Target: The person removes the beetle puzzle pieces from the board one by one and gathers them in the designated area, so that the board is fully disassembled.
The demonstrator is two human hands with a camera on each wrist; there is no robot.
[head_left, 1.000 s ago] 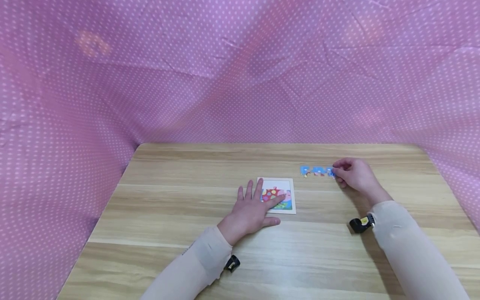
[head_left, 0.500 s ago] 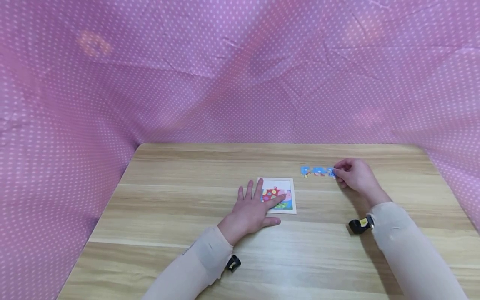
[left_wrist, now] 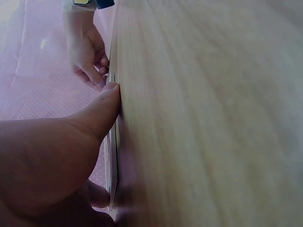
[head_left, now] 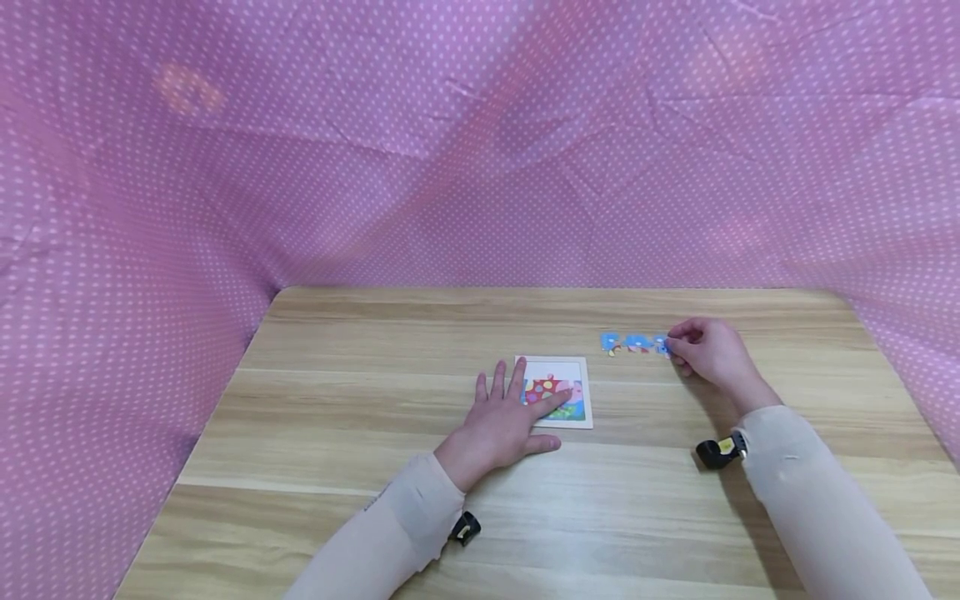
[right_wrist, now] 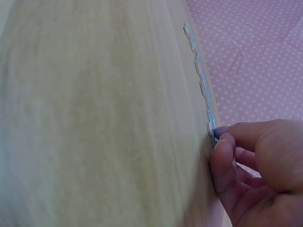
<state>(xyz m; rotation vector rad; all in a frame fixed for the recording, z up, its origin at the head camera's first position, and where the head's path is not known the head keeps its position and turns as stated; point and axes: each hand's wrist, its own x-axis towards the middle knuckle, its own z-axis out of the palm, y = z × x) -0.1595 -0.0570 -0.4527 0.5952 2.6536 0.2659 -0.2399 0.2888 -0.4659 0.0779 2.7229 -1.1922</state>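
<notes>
We find almost nothing moved since the earlier frame: the right hand (head_left: 711,354) pinches the rightmost puzzle piece (head_left: 661,342) in a left-to-right row (head_left: 637,342) on the tabletop (head_left: 360,358), beyond and right of the puzzle board (head_left: 588,396) where the left hand (head_left: 498,423) lies spread.

Apparently a curtained-off recording booth: pink dotted cloth (head_left: 480,167) encloses the wood-grain surface (head_left: 337,417) from nine through twelve to three o'clock; small black wrist cameras (head_left: 718,452) show at four and six.
</notes>
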